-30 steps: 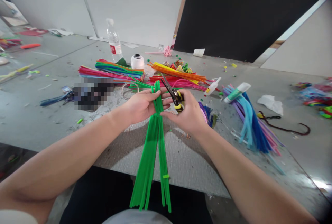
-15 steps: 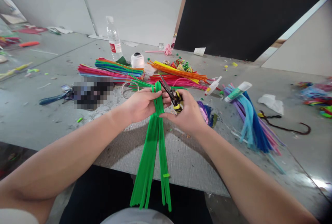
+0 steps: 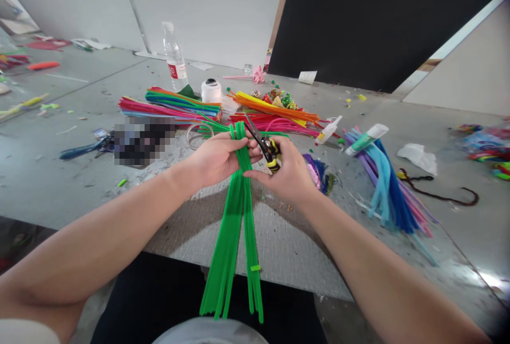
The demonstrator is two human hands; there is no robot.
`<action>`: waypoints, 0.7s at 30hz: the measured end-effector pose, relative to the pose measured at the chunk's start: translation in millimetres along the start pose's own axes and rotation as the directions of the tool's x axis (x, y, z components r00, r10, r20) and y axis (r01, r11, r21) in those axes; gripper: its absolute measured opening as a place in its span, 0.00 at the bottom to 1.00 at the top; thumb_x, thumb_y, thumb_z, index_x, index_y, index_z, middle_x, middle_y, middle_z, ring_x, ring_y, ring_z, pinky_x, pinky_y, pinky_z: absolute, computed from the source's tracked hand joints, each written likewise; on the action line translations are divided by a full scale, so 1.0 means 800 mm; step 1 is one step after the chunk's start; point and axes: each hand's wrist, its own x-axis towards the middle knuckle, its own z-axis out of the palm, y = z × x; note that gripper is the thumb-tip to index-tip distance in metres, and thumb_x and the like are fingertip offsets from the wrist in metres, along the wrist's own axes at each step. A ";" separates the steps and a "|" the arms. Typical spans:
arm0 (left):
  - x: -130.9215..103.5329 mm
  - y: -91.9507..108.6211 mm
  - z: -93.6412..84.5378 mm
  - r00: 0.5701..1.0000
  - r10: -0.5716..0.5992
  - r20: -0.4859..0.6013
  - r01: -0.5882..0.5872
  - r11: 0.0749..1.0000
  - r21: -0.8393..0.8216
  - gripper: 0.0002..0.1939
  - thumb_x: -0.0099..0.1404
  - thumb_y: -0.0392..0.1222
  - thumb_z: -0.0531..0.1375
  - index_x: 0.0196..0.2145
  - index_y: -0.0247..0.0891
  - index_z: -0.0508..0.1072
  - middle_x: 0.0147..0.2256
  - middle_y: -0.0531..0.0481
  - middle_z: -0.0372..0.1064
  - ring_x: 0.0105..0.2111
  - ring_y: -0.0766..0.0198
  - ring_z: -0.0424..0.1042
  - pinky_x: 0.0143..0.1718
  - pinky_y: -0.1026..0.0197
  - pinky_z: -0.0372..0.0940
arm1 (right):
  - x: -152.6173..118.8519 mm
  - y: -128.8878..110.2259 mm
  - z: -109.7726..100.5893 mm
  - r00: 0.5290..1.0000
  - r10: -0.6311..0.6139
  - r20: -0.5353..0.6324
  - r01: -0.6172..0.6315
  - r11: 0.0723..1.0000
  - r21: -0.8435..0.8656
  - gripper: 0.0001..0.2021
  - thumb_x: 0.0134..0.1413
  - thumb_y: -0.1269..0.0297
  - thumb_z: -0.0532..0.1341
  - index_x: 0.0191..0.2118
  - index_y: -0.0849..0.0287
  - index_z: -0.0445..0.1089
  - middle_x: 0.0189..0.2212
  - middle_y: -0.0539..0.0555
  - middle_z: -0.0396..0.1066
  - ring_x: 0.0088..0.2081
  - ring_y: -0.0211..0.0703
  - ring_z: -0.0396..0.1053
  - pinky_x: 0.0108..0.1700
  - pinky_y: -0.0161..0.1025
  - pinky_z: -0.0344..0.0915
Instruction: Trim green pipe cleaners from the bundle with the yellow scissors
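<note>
A bundle of green pipe cleaners (image 3: 225, 238) hangs down over the table's front edge toward my lap. My left hand (image 3: 221, 161) pinches its upper end between thumb and fingers, and the short tips stick up above the thumb. My right hand (image 3: 290, 169) is wrapped round scissors (image 3: 271, 155) with black and yellow handles. The dark blades point up and to the left, close beside the tips of the bundle. My right thumb reaches over to the green stems just below my left fingers. A small light-green piece lies across the right-hand strand low down.
Behind my hands lie multicoloured pipe cleaners (image 3: 175, 102), a thread spool (image 3: 211, 92), a water bottle (image 3: 174, 60) and a small glue bottle (image 3: 329, 130). Blue and purple pipe cleaners (image 3: 386, 185) with a glue stick (image 3: 366, 139) are at right. Pliers (image 3: 85, 148) and a tape roll (image 3: 195, 137) sit left.
The green tips at my left thumb have shifted slightly left and closer together. My right hand and the scissors stay nearly in place.
</note>
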 end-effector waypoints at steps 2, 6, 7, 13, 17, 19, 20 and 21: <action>0.000 0.000 0.001 1.000 0.004 -0.004 -0.004 1.000 -0.005 0.10 0.69 0.24 0.57 0.32 0.32 0.76 0.31 0.46 0.74 0.35 0.60 0.79 0.54 0.48 0.74 | 0.000 0.000 0.001 1.000 0.004 0.003 -0.004 1.000 0.001 0.39 0.41 0.44 0.80 0.54 0.53 0.63 0.49 0.63 0.76 0.51 0.64 0.75 0.53 0.60 0.70; -0.001 0.001 0.001 1.000 0.009 0.004 -0.009 1.000 -0.004 0.11 0.68 0.23 0.56 0.31 0.33 0.73 0.29 0.48 0.73 0.31 0.63 0.76 0.46 0.54 0.75 | -0.001 -0.002 0.003 1.000 -0.018 -0.011 0.018 1.000 0.008 0.39 0.41 0.44 0.80 0.53 0.53 0.63 0.48 0.61 0.77 0.50 0.63 0.76 0.53 0.59 0.70; -0.002 0.001 0.000 1.000 0.006 0.010 -0.006 1.000 -0.001 0.11 0.67 0.23 0.56 0.31 0.34 0.73 0.29 0.48 0.72 0.30 0.64 0.75 0.44 0.55 0.74 | -0.001 -0.003 0.003 1.000 -0.021 -0.012 0.021 1.000 0.008 0.39 0.41 0.44 0.80 0.53 0.53 0.63 0.48 0.61 0.77 0.50 0.63 0.76 0.53 0.59 0.70; -0.004 0.002 0.001 0.998 -0.013 0.062 0.012 1.000 0.005 0.12 0.67 0.23 0.56 0.30 0.33 0.72 0.27 0.50 0.67 0.26 0.66 0.69 0.34 0.60 0.70 | -0.001 -0.003 0.004 1.000 0.023 0.001 -0.023 1.000 0.000 0.38 0.41 0.43 0.79 0.52 0.52 0.64 0.48 0.61 0.77 0.49 0.63 0.75 0.50 0.58 0.70; -0.007 0.005 0.010 0.998 -0.058 0.021 0.058 0.998 -0.016 0.16 0.71 0.26 0.54 0.25 0.34 0.68 0.23 0.52 0.60 0.24 0.68 0.64 0.36 0.58 0.72 | -0.002 -0.002 0.006 0.997 0.069 0.022 -0.070 0.998 0.010 0.37 0.41 0.45 0.79 0.52 0.52 0.64 0.48 0.61 0.77 0.49 0.62 0.75 0.50 0.57 0.70; -0.008 0.007 0.013 0.996 -0.084 -0.023 0.083 0.996 -0.038 0.17 0.73 0.28 0.53 0.25 0.35 0.67 0.23 0.53 0.59 0.23 0.68 0.62 0.35 0.58 0.72 | -0.002 -0.003 0.007 0.996 0.089 0.028 -0.089 0.996 0.015 0.37 0.40 0.45 0.79 0.52 0.53 0.64 0.48 0.62 0.76 0.49 0.62 0.75 0.50 0.57 0.70; -0.009 0.008 0.014 0.995 -0.097 -0.038 0.095 0.994 -0.051 0.17 0.74 0.29 0.53 0.25 0.35 0.68 0.23 0.53 0.58 0.23 0.68 0.62 0.34 0.59 0.71 | -0.002 -0.003 0.007 0.995 0.099 0.034 -0.099 0.995 0.017 0.37 0.40 0.45 0.79 0.52 0.53 0.64 0.48 0.62 0.76 0.49 0.62 0.74 0.50 0.58 0.69; -0.009 0.009 0.014 0.993 -0.109 -0.047 0.106 0.992 -0.063 0.17 0.74 0.31 0.52 0.26 0.35 0.68 0.24 0.53 0.58 0.23 0.67 0.61 0.33 0.59 0.71 | -0.002 -0.005 0.006 0.993 0.109 0.042 -0.110 0.994 0.020 0.36 0.40 0.46 0.79 0.52 0.53 0.64 0.48 0.62 0.76 0.49 0.62 0.74 0.50 0.57 0.69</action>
